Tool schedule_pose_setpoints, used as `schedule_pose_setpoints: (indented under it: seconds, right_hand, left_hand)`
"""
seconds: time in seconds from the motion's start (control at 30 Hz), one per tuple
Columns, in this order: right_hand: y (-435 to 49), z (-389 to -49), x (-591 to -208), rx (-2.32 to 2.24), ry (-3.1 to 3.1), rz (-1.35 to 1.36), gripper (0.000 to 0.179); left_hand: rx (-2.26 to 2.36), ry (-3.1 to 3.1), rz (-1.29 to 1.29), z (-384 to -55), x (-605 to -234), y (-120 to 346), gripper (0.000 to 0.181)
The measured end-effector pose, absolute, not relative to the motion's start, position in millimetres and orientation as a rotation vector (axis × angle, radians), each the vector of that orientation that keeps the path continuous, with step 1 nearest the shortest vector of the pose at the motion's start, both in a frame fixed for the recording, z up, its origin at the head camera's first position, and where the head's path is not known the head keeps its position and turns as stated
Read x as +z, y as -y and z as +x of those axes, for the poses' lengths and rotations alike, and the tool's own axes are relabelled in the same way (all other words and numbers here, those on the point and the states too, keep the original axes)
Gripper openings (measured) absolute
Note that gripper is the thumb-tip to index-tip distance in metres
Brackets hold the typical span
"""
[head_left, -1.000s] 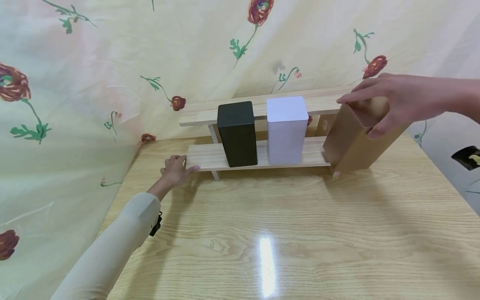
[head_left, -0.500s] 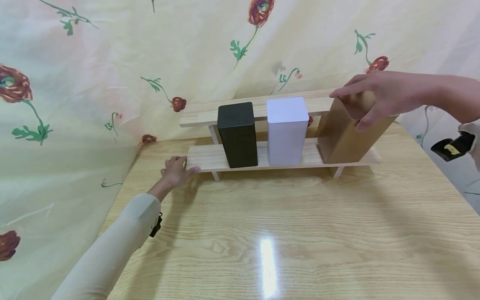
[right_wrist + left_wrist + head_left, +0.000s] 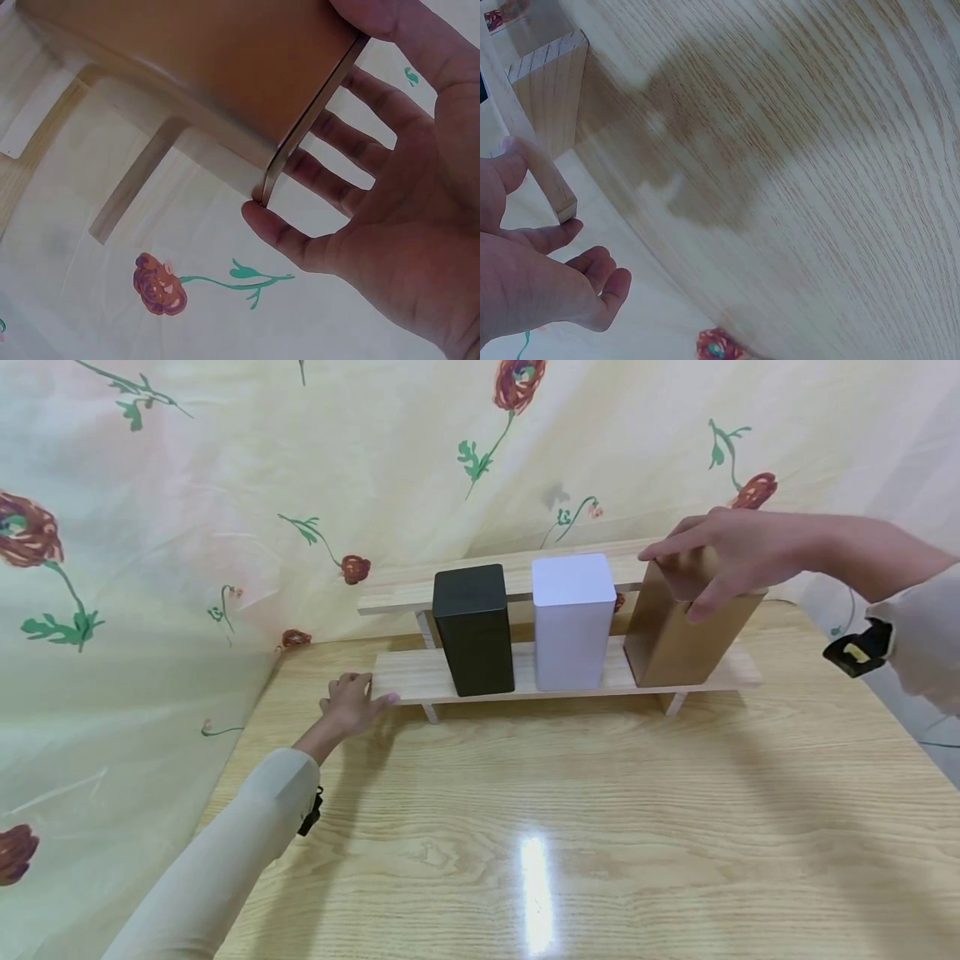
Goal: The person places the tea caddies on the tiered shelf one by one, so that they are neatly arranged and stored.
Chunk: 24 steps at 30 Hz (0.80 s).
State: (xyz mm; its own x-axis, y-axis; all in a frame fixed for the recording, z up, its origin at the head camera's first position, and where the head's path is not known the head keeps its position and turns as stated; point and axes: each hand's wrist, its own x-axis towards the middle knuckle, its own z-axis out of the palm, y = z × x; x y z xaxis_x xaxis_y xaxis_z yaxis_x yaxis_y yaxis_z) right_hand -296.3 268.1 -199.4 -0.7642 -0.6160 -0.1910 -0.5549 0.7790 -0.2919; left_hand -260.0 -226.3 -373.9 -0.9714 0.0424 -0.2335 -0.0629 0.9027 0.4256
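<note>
A tall brown box [image 3: 678, 643] stands upright at the right of a two-tier wooden shelf's lower board [image 3: 408, 672]. My right hand [image 3: 738, 553] holds it from above by its top edges, thumb at the front and fingers over the far side. In the right wrist view, the fingers wrap the rim of the brown box [image 3: 202, 67]. At the shelf's left end, my left hand [image 3: 348, 702] pinches the lower board. The left wrist view shows the thumb on one face of that board [image 3: 547, 176] and a finger under its end.
A black box [image 3: 474, 639] and a white box [image 3: 572, 635] stand on the lower board, left of the brown one. The upper board [image 3: 405, 589] runs behind them. A flowered cloth [image 3: 225, 510] hangs at the back and left of the wooden table [image 3: 480, 793].
My right hand has brought the brown box leftward, from beyond the shelf's right end onto the lower board, toward the white box. The left hand has stayed at the board's end.
</note>
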Motion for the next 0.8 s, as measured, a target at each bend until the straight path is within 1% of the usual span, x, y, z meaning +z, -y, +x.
schedule_pose_setpoints:
  seconds: [0.3,0.8]
  right_hand:
    - [-259.4,-298.6,-201.4,-0.302,-2.689,-0.862,0.090]
    - [-259.8,-301.4,-202.7,-0.305,-2.642,-0.853,0.093]
  left_hand:
    - [0.656,-2.829,-0.012,-258.2,-373.5,228.8,0.074]
    - [0.651,-2.829,-0.011,-258.9,-375.1,229.0,0.074]
